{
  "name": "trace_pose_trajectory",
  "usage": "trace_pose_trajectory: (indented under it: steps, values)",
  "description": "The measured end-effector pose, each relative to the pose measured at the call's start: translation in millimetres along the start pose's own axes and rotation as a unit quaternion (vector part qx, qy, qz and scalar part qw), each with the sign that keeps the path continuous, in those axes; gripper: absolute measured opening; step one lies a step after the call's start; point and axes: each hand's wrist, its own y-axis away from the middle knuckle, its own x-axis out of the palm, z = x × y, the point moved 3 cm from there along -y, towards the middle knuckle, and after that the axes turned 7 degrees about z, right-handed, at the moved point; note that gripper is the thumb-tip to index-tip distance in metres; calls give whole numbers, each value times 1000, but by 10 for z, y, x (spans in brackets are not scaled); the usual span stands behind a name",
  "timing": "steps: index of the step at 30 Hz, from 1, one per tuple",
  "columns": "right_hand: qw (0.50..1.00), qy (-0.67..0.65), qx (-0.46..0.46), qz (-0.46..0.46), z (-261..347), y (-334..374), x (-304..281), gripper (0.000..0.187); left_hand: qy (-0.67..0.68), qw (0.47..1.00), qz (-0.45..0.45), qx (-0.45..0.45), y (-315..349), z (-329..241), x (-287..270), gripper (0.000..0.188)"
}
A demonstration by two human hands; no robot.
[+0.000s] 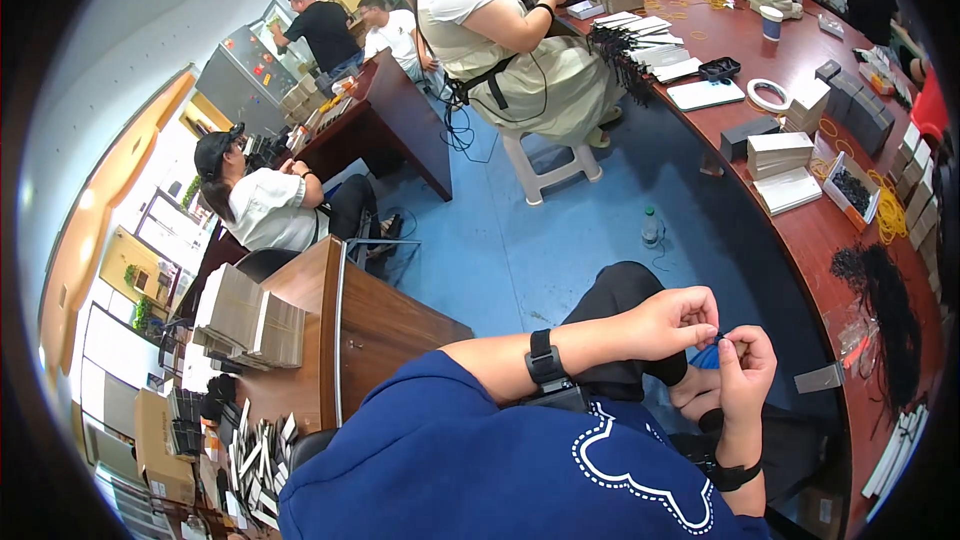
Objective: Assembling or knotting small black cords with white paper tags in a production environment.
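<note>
Black and thin, a small cord (pixel 722 338) sits pinched between both hands in the lower right of the frame, above the person's lap. The left hand (pixel 680 320) is closed, its fingertips gripping one end of the cord; the right hand (pixel 745 370) is also closed around it from below, and the two hands touch each other. Each wrist carries a black band. Just to the right, on the long reddish-brown table (pixel 800 230), lies a heap of black cords (pixel 885 310), and further up a stack of white booklets (pixel 780 153).
</note>
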Motion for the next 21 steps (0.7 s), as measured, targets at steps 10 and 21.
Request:
trace_pose_trajectory:
  steps: [10, 21]
  values:
    - [991, 124, -5, 51, 74, -51, -60, 9, 85, 991, 76, -64, -36, -60, 106, 1]
    - [943, -317, 106, 6, -21, 648, -679, 12, 32, 976, 149, -154, -633, 174, 752, 3]
